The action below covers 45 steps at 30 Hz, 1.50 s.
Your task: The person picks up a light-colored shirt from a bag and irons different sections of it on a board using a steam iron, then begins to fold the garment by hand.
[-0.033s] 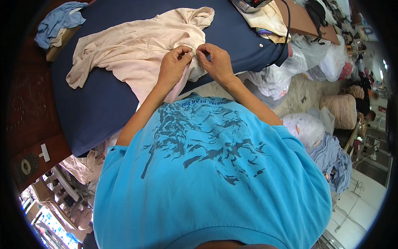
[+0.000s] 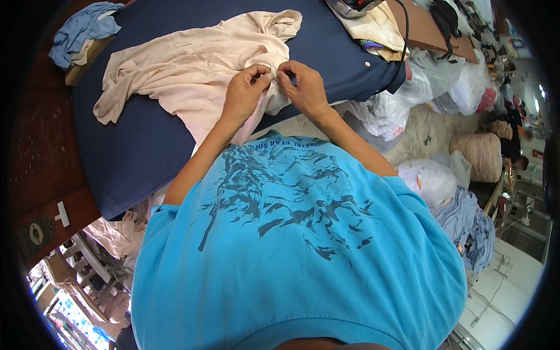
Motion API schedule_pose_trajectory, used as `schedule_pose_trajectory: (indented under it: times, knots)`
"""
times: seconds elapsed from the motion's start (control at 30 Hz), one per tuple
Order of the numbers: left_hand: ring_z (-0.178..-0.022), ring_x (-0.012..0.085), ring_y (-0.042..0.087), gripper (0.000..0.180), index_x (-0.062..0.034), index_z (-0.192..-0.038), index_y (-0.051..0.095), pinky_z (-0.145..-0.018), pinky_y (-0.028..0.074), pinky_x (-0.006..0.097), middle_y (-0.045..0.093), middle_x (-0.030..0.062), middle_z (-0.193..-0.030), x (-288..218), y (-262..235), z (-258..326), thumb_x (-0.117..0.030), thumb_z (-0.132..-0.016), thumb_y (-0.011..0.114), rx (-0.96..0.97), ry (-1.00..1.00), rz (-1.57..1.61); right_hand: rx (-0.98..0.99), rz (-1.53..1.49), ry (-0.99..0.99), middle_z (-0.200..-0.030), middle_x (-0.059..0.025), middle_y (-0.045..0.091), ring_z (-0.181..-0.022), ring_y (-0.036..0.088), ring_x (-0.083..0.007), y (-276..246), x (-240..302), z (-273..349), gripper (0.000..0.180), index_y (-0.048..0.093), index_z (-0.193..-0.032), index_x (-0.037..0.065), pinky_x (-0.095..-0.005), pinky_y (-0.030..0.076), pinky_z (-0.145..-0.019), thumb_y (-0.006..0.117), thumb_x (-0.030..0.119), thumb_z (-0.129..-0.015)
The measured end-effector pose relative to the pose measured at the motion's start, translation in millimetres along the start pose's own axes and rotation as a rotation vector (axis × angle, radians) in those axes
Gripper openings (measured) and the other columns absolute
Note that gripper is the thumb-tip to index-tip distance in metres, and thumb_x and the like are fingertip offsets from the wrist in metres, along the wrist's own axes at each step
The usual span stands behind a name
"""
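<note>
A pale beige garment [image 2: 175, 67], likely a shirt, lies loosely crumpled with a sleeve stretched to the left. Part of it hangs over the near edge of the navy padded table [image 2: 137, 160] toward me. At the garment's right end my left hand [image 2: 248, 90] pinches the fabric between thumb and fingers. Close beside it, my right hand [image 2: 304, 90] is closed in a pinch on the same part of the cloth. The fingertips nearly meet, and the exact spot they grip is partly hidden.
An iron [image 2: 353, 7] stands at the far right of the table, its black cord [image 2: 406, 35] trailing down. Blue folded cloth [image 2: 84, 32] rests at the far left. Filled plastic bags [image 2: 379, 116] and a pile of blue garments [image 2: 464, 219] lie to the right.
</note>
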<state>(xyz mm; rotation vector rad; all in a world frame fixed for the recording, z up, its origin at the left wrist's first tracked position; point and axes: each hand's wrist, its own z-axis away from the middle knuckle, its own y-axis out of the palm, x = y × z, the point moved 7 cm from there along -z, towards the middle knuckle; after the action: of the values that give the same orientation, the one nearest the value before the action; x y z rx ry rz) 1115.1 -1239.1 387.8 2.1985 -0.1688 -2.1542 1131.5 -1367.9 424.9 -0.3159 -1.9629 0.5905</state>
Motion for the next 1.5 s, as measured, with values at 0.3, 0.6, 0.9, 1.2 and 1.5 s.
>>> schedule_pose_trajectory:
  times: [0.3, 0.6, 0.9, 1.2, 1.5]
  knots:
    - [-0.065, 0.0038, 0.045, 0.015, 0.0012, -0.091, 0.057, -0.059, 0.037, 0.018, 0.051, -0.0017, -0.073, 4, 2, 3, -0.013, -0.088, 0.054, 0.031, -0.055, 0.098, 0.077, -0.415, 0.248, -0.065, -0.0028, 0.054, -0.056, 0.047, -0.0064, 14, -19, 7, 0.016, 0.057, -0.086, -0.001, -0.0223, 0.039, -0.052, 0.054, 0.015, -0.085]
    - [-0.068, 0.0041, 0.046, 0.015, 0.0008, -0.092, 0.057, -0.062, 0.038, 0.017, 0.053, -0.0010, -0.077, 3, 3, 3, -0.013, -0.089, 0.053, 0.011, -0.084, 0.145, 0.075, -0.785, 0.305, -0.073, 0.0001, 0.055, -0.063, 0.048, -0.0041, 19, -27, 10, 0.016, 0.058, -0.091, 0.001, -0.0189, 0.039, -0.056, 0.053, 0.016, -0.088]
    - [-0.068, 0.0041, 0.047, 0.014, -0.0004, -0.091, 0.057, -0.063, 0.039, 0.018, 0.054, -0.0008, -0.077, 3, -1, 2, -0.014, -0.087, 0.055, 0.002, -0.064, 0.137, 0.033, -0.661, 0.248, -0.076, -0.0013, 0.056, -0.065, 0.051, -0.0068, 14, -25, 6, 0.010, 0.058, -0.088, 0.001, -0.0200, 0.042, -0.059, 0.060, 0.007, -0.081]
    - [-0.074, 0.0064, 0.052, 0.015, -0.0080, -0.094, 0.052, -0.070, 0.043, 0.021, 0.055, -0.0001, -0.084, 1, -6, 10, -0.020, -0.087, 0.058, -0.023, -0.221, 0.393, -0.061, -0.377, -0.098, -0.078, -0.0068, 0.057, -0.069, 0.055, -0.0141, 8, 5, 10, 0.011, 0.057, -0.085, 0.000, -0.0256, 0.045, -0.061, 0.062, 0.000, -0.074]
    - [-0.075, 0.0104, 0.051, 0.019, -0.0068, -0.102, 0.050, -0.063, 0.045, 0.025, 0.053, 0.0025, -0.086, 3, -24, 18, -0.013, -0.085, 0.057, 0.000, -0.370, 0.423, 0.160, -0.379, -0.209, -0.084, -0.0087, 0.061, -0.076, 0.059, -0.0216, 29, 18, 2, 0.013, 0.061, -0.089, 0.001, -0.0282, 0.047, -0.070, 0.063, 0.007, -0.077]
